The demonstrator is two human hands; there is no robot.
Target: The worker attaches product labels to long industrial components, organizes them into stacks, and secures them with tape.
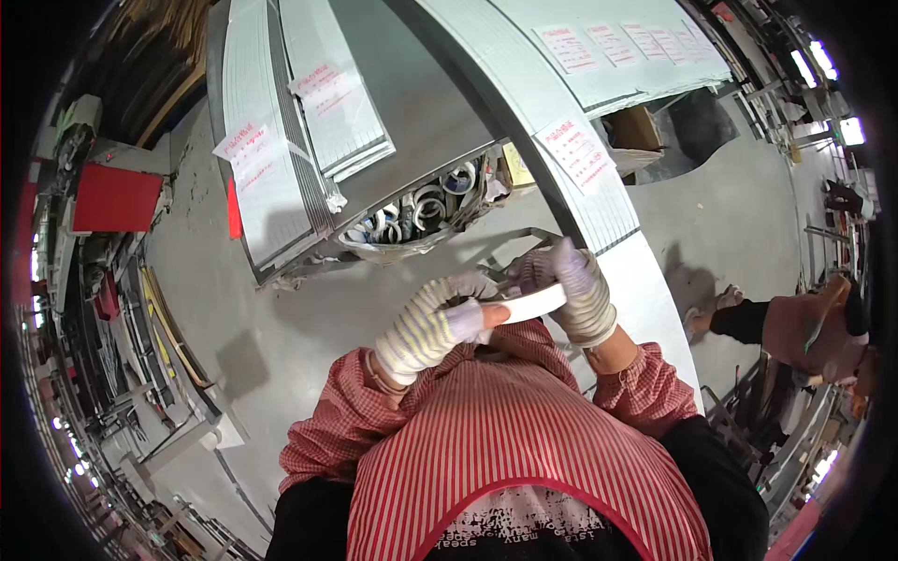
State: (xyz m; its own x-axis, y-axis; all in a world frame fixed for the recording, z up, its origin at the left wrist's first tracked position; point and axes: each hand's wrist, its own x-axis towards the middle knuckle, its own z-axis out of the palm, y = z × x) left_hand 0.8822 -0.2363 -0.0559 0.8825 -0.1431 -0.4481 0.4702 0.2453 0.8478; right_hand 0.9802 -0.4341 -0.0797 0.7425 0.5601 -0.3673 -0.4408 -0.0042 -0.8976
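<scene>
In front of my striped apron I hold a roll of white tape [533,305], seen mostly edge-on. My left hand [426,327], in a striped knit glove with one bare fingertip showing, is closed around the roll's left side. On the other side my right hand [572,288], gloved the same way, has its fingers bent in and pressed together at the roll's right end. Its fingertips are slightly blurred, so any loose tape end between them cannot be made out.
Ahead stands a grey table [374,37] with stacks of long white panels [271,201] bearing paper labels. A bag of used tape rolls [421,210] hangs at its near edge. More labelled panels [608,201] extend beside my right hand. Another person [809,327] is at the right.
</scene>
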